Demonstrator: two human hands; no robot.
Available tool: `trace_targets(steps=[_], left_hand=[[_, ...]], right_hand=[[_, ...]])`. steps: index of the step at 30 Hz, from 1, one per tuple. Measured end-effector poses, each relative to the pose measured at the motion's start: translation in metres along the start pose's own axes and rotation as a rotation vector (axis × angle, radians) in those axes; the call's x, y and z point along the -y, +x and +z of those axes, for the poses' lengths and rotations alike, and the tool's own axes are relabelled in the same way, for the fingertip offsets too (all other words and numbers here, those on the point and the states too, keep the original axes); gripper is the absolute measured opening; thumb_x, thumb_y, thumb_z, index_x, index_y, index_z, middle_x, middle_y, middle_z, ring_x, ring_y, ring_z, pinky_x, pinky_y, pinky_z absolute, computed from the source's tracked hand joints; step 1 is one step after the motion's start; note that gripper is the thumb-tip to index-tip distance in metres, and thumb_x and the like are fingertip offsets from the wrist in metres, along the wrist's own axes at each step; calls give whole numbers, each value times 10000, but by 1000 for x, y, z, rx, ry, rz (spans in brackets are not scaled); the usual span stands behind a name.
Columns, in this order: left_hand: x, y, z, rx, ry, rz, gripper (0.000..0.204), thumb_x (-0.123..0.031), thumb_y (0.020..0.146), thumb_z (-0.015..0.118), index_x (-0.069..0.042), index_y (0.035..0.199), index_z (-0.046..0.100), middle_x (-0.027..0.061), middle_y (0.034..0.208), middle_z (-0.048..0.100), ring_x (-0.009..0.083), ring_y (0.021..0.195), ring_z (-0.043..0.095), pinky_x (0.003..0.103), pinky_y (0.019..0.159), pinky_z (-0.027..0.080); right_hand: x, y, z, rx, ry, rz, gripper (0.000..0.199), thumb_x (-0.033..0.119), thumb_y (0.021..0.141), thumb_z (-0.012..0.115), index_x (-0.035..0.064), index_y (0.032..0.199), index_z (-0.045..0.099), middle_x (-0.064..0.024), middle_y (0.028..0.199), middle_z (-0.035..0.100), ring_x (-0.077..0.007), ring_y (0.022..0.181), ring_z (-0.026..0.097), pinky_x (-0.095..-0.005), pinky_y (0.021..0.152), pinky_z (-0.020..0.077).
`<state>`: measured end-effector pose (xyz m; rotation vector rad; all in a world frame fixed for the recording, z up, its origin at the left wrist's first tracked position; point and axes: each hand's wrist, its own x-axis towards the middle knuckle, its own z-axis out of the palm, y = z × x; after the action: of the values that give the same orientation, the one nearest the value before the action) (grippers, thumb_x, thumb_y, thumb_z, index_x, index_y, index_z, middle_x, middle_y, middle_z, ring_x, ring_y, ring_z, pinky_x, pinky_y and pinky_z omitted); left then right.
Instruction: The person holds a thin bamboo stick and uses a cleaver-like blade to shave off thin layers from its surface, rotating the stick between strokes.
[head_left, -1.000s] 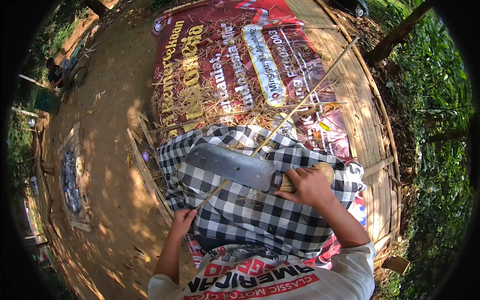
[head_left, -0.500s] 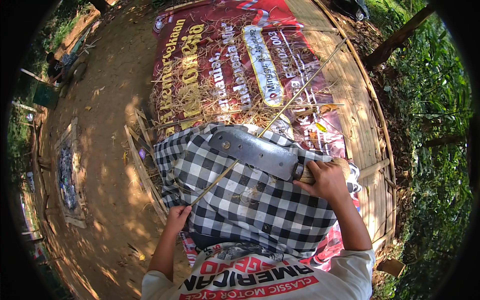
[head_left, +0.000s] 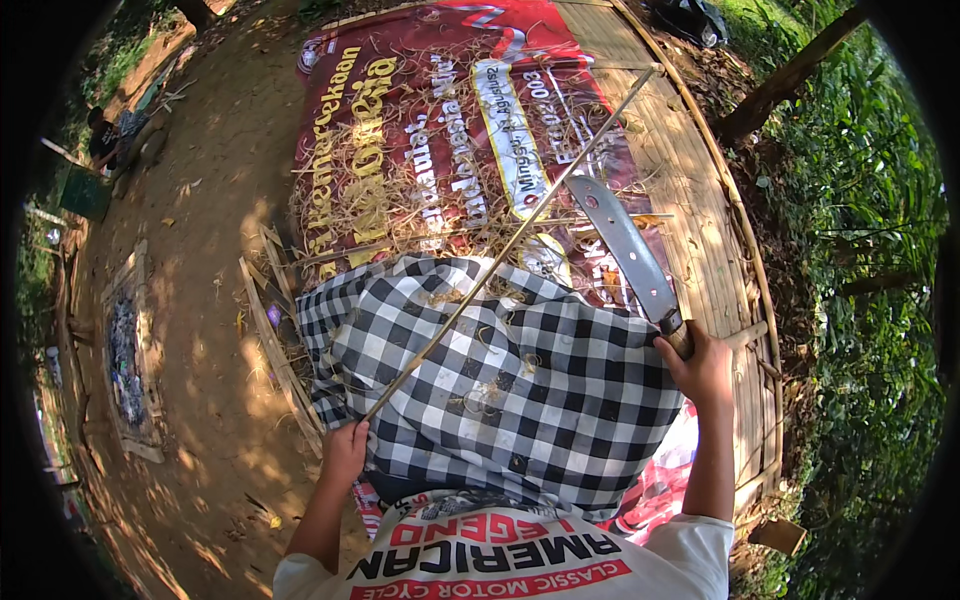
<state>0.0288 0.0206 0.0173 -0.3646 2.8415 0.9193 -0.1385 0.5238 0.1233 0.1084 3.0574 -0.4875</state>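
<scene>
A long, thin bamboo strip [head_left: 510, 245] runs slantwise from the left hand [head_left: 345, 450] across the person's lap, over the banner, and ends above the platform's slats at the upper right. The left hand pinches its near end, fingers and thumb pressed together. The right hand [head_left: 703, 365] is wrapped around the wooden handle of a broad, dark-bladed cleaver [head_left: 626, 243], which points up and leftward. The blade's tip appears just beside the strip; whether they touch, I cannot tell.

Below both, a black-and-white checked cloth [head_left: 520, 380] covers the lap, with a few shavings on it. Beyond lies a red printed banner [head_left: 430, 30], strewn with curly pale shavings [head_left: 350, 205]. The banner is spread on a bamboo platform [head_left: 695, 165].

To the left is bare dirt ground [head_left: 205, 260] with a wood-framed ash bed [head_left: 125, 345], and farther off another person [head_left: 105, 135] beside a green box [head_left: 85, 193]. Dense green plants [head_left: 870, 210] grow along the right.
</scene>
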Motion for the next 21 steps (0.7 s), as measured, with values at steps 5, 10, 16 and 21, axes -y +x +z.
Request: trace_targets(steps=[5, 10, 16, 21], left_hand=[[-14, -12, 4, -87, 167, 5, 278, -244, 936, 534, 15, 906, 630, 222, 717, 621, 411, 654, 611, 476, 589, 466], [-23, -13, 0, -36, 272, 24, 240, -207, 932, 527, 14, 978, 607, 220, 770, 632, 405, 679, 615, 480, 608, 471], [-15, -15, 3, -19, 298, 80, 157, -169, 920, 519, -19, 911, 562, 194, 745, 605, 400, 657, 594, 490, 581, 449], [-10, -17, 9, -78, 270, 122, 144, -162, 914, 523, -37, 842, 527, 182, 722, 579, 394, 649, 582, 484, 569, 436]], right_hand=[[48, -14, 18, 49, 15, -219, 498, 467, 723, 753, 24, 911, 624, -155, 695, 647, -328, 613, 649, -417, 573, 503], [81, -17, 29, 86, 73, -431, 508, 524, 744, 717, 42, 852, 598, -123, 673, 635, -321, 569, 635, -407, 507, 479], [104, -12, 59, 220, 11, -597, 537, 560, 759, 685, 39, 871, 615, -118, 660, 630, -327, 553, 623, -405, 504, 474], [99, 0, 65, 157, 36, -638, 538, 572, 772, 665, 47, 871, 603, -113, 638, 616, -318, 557, 624, -406, 502, 474]])
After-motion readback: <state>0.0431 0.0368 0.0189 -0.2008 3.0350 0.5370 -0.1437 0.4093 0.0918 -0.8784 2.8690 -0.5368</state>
